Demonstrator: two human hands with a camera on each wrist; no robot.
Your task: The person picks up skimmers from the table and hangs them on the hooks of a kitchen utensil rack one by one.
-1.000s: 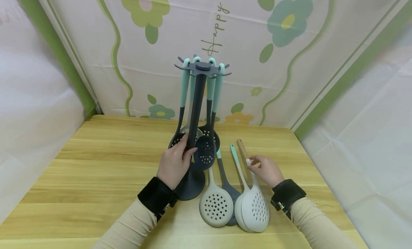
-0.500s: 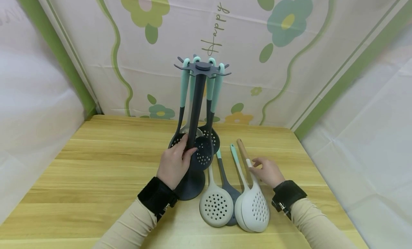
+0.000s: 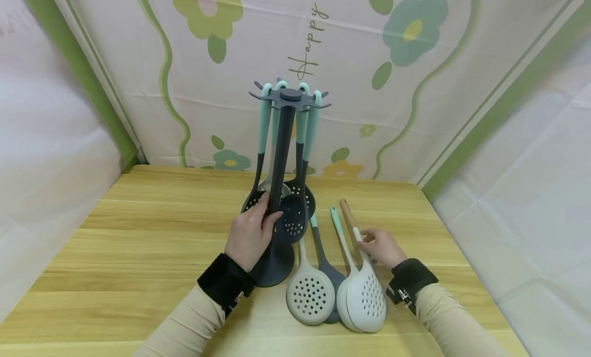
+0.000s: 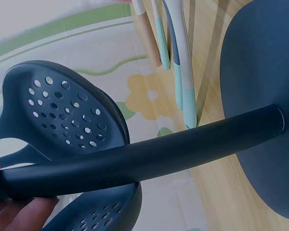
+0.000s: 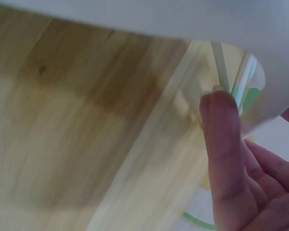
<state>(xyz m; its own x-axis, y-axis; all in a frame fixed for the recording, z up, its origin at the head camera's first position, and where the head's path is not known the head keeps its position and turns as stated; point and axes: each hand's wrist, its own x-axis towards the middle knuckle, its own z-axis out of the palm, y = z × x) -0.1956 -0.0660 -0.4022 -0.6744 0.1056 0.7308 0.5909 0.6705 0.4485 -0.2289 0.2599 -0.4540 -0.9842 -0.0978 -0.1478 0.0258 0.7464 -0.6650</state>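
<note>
My left hand (image 3: 249,231) grips the dark pole (image 3: 282,157) of an upright utensil stand, low on the pole. Several mint-handled utensils hang from its hooked top (image 3: 291,95), among them a dark perforated skimmer (image 4: 62,108). Farther right, my right hand (image 3: 384,248) pinches the white neck of a wooden-handled skimmer (image 3: 369,298). That skimmer lies partly over a pale utensil with a mint handle (image 3: 337,221). In the right wrist view, fingers (image 5: 222,144) and thumb lie on either side of the neck, while the large pale head blurs across the top.
Beside the stand's round base (image 3: 274,267) lie a beige skimmer (image 3: 310,298) and a dark grey utensil (image 3: 323,259) partly under it. The wooden table (image 3: 138,254) extends left. White fabric with printed flowers (image 3: 351,105) encloses the back and sides.
My right hand has slid slightly down the skimmer's neck and settled its fingers round it. One skimmer hanging on the stand swings a little. My left hand stays still.
</note>
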